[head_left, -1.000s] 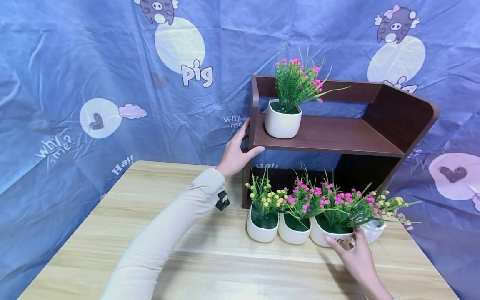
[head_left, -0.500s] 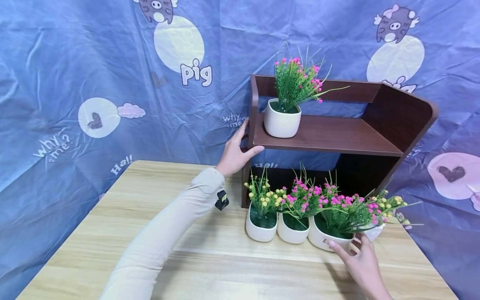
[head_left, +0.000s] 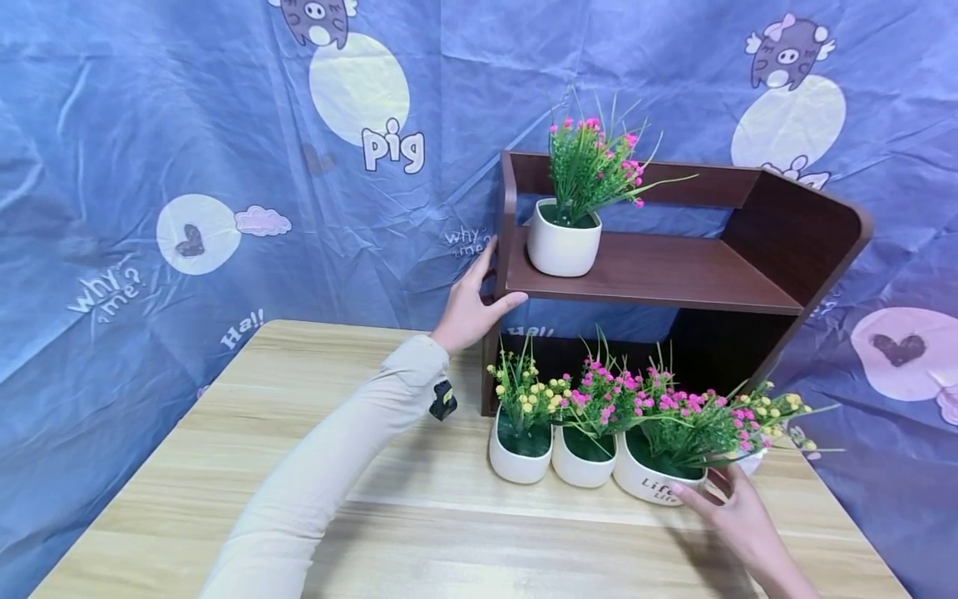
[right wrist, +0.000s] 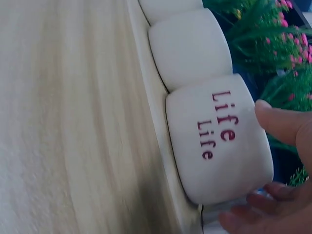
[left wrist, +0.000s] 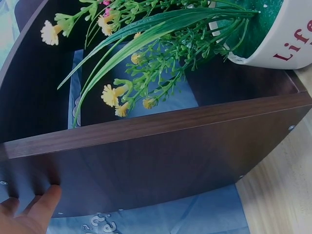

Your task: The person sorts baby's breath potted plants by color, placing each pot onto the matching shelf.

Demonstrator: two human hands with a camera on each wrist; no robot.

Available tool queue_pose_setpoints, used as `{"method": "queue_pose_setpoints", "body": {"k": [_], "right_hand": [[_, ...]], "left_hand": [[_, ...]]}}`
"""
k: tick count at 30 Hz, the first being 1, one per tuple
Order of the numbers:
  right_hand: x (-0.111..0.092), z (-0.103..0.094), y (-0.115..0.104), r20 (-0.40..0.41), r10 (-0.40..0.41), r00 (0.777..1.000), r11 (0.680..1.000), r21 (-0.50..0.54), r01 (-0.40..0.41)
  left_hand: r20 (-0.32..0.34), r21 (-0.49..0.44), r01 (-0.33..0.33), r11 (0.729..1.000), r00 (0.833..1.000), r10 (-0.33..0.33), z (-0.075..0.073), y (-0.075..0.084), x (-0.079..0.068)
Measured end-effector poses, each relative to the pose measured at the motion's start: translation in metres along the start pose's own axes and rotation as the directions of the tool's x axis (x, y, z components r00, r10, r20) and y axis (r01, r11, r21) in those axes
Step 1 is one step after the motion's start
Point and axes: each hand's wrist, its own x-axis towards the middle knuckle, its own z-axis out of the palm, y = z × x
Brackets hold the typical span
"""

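Note:
In the head view my right hand (head_left: 737, 507) grips the right side of a white flowerpot (head_left: 645, 482) with pink flowers. Its thumb (right wrist: 280, 119) touches the rim and its other fingers lie around the side. Dark "Life" lettering on this pot (right wrist: 219, 146) faces the front. Two white pots, a yellow-flowered one (head_left: 521, 464) and a pink-flowered one (head_left: 587, 472), stand in line to its left. A further pot with yellow flowers (head_left: 774, 408) is mostly hidden behind my right hand. My left hand (head_left: 470, 312) rests against the left side of the dark brown shelf (head_left: 674, 270), fingers straight, thumb across the front edge.
Another white pot with pink flowers (head_left: 565, 249) sits at the left of the upper shelf board. The wooden table (head_left: 247, 433) carries the shelf and the row of pots. A blue printed cloth (head_left: 209, 108) hangs behind.
My right hand has turned the pink-flowered pot and shifted it slightly toward the front, so its lettering now shows. My left hand has stayed on the shelf.

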Motion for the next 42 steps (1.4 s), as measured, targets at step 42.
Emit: {"method": "queue_pose_setpoints", "body": {"k": [42], "right_hand": [[0.002, -0.019, 0.002, -0.026, -0.206, 0.978, 0.977, -0.058, 0.204]], "left_hand": [[-0.002, -0.02, 0.012, 1.0, 1.0, -0.012, 0.0, 0.001, 0.0]]}}
